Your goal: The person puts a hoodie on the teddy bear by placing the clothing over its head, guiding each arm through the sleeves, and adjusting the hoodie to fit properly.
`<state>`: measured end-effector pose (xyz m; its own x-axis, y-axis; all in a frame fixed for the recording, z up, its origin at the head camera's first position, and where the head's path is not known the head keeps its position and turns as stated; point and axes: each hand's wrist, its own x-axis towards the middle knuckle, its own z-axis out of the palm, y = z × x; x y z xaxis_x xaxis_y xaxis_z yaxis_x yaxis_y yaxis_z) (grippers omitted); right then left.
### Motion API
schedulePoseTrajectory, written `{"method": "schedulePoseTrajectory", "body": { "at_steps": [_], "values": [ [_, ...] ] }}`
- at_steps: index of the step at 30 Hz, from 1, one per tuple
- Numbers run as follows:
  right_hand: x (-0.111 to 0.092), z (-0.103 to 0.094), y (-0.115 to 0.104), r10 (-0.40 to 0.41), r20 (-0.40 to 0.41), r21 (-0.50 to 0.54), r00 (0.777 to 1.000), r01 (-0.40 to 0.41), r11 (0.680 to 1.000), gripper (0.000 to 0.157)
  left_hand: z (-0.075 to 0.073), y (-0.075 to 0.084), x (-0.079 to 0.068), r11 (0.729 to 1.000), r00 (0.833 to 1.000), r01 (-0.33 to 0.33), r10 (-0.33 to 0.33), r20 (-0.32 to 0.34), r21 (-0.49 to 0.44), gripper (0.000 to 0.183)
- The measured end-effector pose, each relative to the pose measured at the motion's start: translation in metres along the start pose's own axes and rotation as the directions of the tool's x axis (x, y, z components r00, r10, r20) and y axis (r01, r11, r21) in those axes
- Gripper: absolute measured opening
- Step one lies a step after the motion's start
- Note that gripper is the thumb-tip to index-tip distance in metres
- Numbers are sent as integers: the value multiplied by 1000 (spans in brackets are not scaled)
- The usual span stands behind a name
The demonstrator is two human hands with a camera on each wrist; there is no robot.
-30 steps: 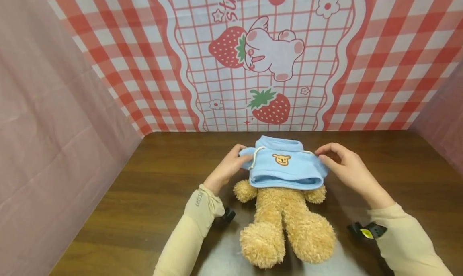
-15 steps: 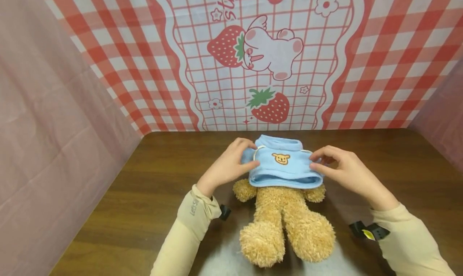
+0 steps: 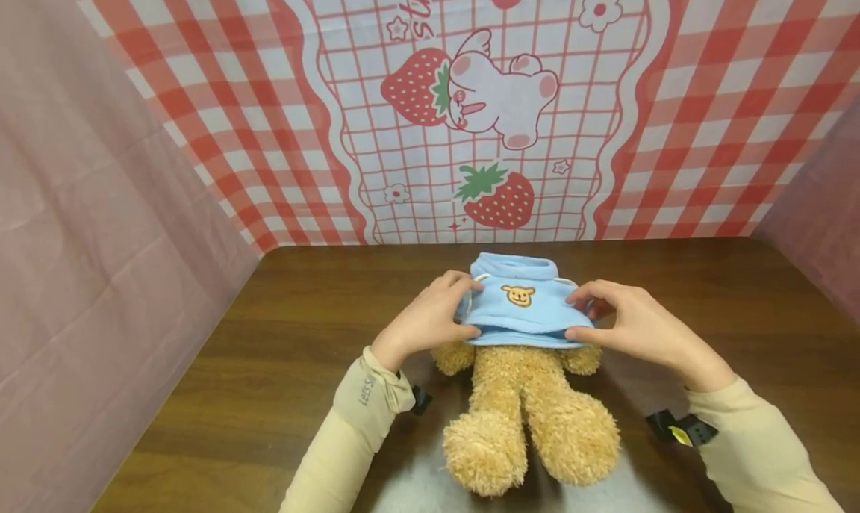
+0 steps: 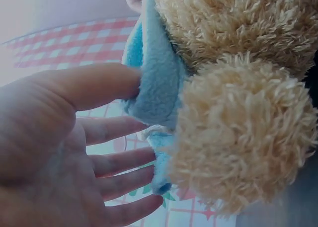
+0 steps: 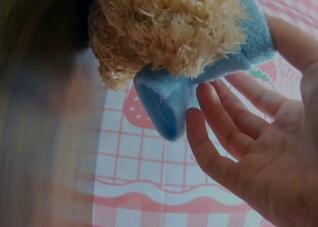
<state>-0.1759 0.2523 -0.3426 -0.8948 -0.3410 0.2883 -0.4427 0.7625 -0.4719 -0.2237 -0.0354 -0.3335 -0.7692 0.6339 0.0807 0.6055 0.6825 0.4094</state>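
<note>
A tan plush teddy bear (image 3: 513, 378) lies on the table with its feet toward me. A light blue doll-sized hoodie (image 3: 513, 311) with a bear-face patch covers its upper part; the bear's head is hidden. My left hand (image 3: 433, 315) is at the hoodie's left side, fingers extended. In the left wrist view its thumb (image 4: 107, 85) touches the hem beside a fluffy paw (image 4: 243, 137). On the opposite side my right hand (image 3: 625, 319) has its thumb at the hem and its loosely bent fingers (image 5: 213, 117) beside a blue sleeve (image 5: 164, 105).
The brown wooden table (image 3: 289, 334) extends to both sides of the bear. Behind it hangs a red-and-white checked cloth (image 3: 497, 110) with strawberry prints. A pale pink curtain (image 3: 114, 222) hangs on the left.
Both hands have moved inward and down from the sleeves toward the hoodie's lower hem. The hem's front edge now sits lower, and its opening looks narrower. The bear has stayed in place.
</note>
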Motion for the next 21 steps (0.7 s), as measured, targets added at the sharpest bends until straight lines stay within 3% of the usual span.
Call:
{"method": "schedulePoseTrajectory", "body": {
  "at_steps": [12,21],
  "values": [
    [3,4,-1,-29,-48,-13,998,28,1000,12,-4,1,-1,1000,998,22,-22,-53,-16,21],
    [4,7,-4,-22,-57,-23,998,20,1000,8,0,5,1,998,981,56,-60,-184,-23,17]
  ]
}}
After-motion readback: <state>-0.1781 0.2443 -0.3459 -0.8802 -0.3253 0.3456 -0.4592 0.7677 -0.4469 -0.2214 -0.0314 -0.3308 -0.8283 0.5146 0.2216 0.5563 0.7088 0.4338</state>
